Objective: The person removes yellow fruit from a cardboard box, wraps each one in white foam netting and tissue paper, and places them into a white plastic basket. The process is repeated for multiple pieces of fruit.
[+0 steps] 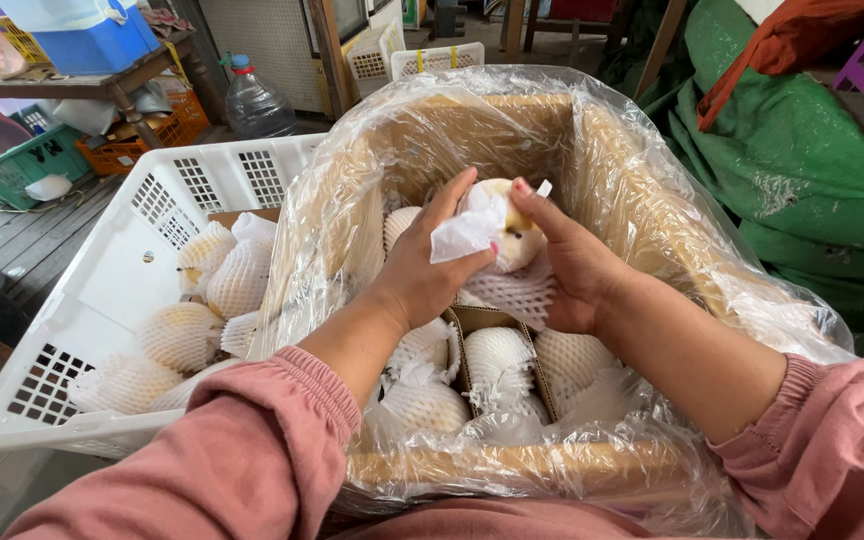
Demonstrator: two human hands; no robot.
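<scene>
Head view: pale round fruit (508, 232) held above the middle of the plastic-lined cardboard box (592, 150), half out of its white foam net sleeve (512, 292), a sheet of white tissue paper (467, 235) pressed over the left side. Left hand (432, 268) curled around the fruit from the left, thumb and fingers pinching the tissue against it. Right hand (567, 262) cupped under and behind on the right, fingers partly closed on fruit and sleeve together. Below, about 5 netted fruits (497, 365) packed between brown cardboard dividers (472, 320) at the near end of the box. Further left, white plastic crate (152, 200) with more netted fruits (237, 280).

Likely risks: sleeve only half on, so fruit could slip through and drop onto those below, bruising both; tissue, loosely pinched, could slide off or tear; loose plastic liner (652, 220) could snag a finger or sleeve.
</scene>
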